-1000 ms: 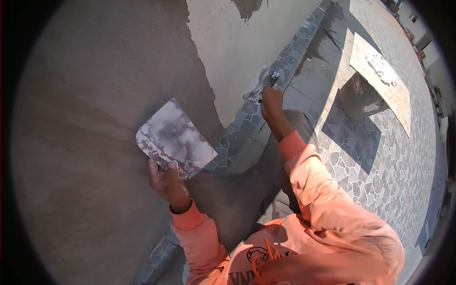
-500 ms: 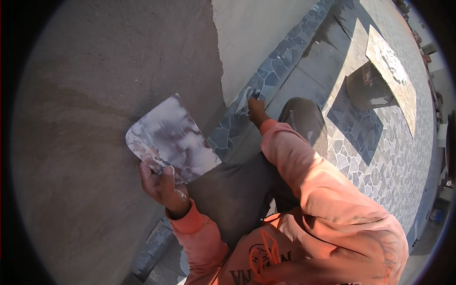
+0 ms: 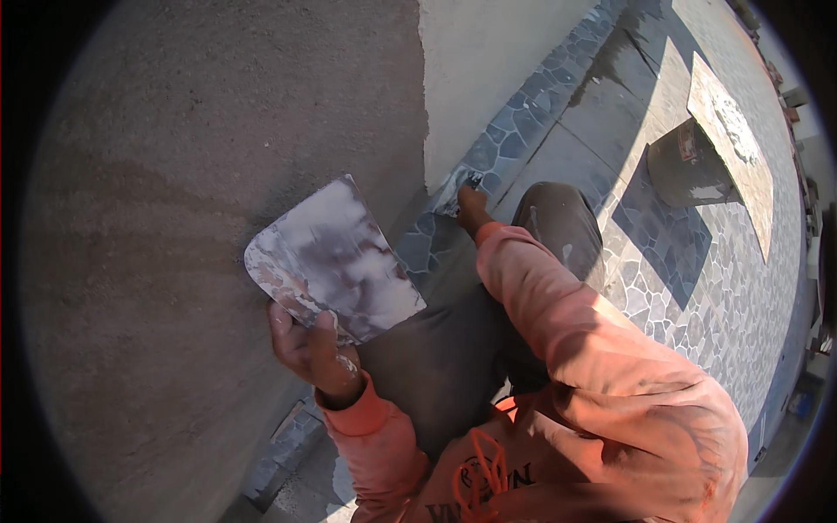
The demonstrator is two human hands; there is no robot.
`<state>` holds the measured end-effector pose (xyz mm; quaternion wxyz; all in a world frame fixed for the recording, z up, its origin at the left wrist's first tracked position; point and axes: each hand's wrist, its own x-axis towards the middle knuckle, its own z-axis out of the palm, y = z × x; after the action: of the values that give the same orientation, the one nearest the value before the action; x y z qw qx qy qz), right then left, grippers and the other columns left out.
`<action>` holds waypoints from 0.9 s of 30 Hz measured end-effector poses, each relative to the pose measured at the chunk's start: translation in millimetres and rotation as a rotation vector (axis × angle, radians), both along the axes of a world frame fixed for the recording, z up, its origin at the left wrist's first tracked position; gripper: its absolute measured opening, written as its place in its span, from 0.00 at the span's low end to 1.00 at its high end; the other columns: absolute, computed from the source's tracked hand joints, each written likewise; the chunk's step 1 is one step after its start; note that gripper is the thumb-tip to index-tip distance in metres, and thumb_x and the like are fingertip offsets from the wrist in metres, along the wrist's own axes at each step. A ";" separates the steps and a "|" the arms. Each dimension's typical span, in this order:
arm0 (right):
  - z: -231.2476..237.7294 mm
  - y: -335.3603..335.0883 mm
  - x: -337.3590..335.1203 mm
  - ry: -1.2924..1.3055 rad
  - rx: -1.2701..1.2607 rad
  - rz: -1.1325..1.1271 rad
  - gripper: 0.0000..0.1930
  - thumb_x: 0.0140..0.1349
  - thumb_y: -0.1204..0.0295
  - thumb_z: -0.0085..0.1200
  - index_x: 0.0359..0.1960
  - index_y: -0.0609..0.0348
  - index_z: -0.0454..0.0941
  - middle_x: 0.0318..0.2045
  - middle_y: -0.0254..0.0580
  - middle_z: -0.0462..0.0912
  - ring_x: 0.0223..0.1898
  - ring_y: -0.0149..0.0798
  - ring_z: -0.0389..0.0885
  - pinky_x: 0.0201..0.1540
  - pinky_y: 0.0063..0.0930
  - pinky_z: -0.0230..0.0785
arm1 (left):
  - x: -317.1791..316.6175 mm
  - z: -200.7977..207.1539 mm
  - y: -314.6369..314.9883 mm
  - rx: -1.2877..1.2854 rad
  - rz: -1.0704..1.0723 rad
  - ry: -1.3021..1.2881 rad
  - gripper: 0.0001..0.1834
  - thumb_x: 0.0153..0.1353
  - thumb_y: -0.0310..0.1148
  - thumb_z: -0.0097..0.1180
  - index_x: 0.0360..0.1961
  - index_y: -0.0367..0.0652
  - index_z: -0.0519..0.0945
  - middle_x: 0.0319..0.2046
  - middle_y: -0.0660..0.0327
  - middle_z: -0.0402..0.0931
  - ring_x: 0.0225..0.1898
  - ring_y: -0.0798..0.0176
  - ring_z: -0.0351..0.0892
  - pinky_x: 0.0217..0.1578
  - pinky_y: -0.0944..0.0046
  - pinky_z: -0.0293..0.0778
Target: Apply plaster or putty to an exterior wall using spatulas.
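Note:
My left hand (image 3: 316,356) grips a flat plate (image 3: 336,261) with one rounded corner by its near edge, thumb on top. White plaster smears cover its face. Farther off and to the right, my right hand (image 3: 472,211) is closed round the dark handle of a plaster-smeared trowel (image 3: 449,199). Its blade lies low by the bottom corner of the pale coated wall section (image 3: 493,78), just above the grey stone-pattern strip (image 3: 510,131). Part of the blade is hard to make out. Rough brown-grey wall (image 3: 192,148) fills the left side.
At the right stands a dark bucket (image 3: 689,166) with a tilted board (image 3: 728,131) on top, carrying a white heap of plaster (image 3: 737,131). Stone-pattern paving (image 3: 724,305) spreads around it. My bent knee (image 3: 558,222) is beside my right forearm.
The whole view has shifted slightly, so the wall and bucket appear a little farther right. My right hand and trowel sit slightly closer to the pale coat's bottom corner. Both holds are unchanged.

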<state>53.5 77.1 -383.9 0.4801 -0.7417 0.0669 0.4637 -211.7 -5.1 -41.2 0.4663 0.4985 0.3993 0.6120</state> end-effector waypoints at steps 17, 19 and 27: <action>-23.0 9.2 0.6 -0.264 -0.047 0.153 0.22 0.49 0.70 0.48 0.43 0.78 0.75 0.42 0.60 0.79 0.42 0.50 0.80 0.39 0.41 0.68 | 2.2 1.0 0.7 -0.014 -0.021 -0.057 0.31 0.48 0.24 0.49 0.56 0.22 0.65 0.52 0.49 0.71 0.54 0.56 0.70 0.58 0.63 0.61; -19.7 3.2 2.7 -0.479 -0.030 0.357 0.20 0.47 0.71 0.51 0.40 0.75 0.74 0.40 0.60 0.79 0.41 0.51 0.80 0.39 0.41 0.69 | 2.3 1.1 0.5 -0.023 -0.024 -0.068 0.32 0.48 0.24 0.49 0.56 0.22 0.65 0.52 0.49 0.71 0.54 0.56 0.70 0.58 0.63 0.60; 8.8 -12.0 3.8 -1.218 -0.015 1.057 0.15 0.39 0.73 0.65 0.29 0.58 0.73 0.29 0.55 0.80 0.36 0.60 0.79 0.38 0.46 0.71 | 5.2 4.8 1.2 -0.027 -0.046 -0.062 0.32 0.47 0.25 0.50 0.56 0.22 0.65 0.52 0.50 0.71 0.53 0.56 0.70 0.57 0.63 0.61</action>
<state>57.3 65.2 -375.1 0.1443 -0.8010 -0.5632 0.1431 -206.5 -3.8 -36.3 0.4990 0.4821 0.3812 0.6110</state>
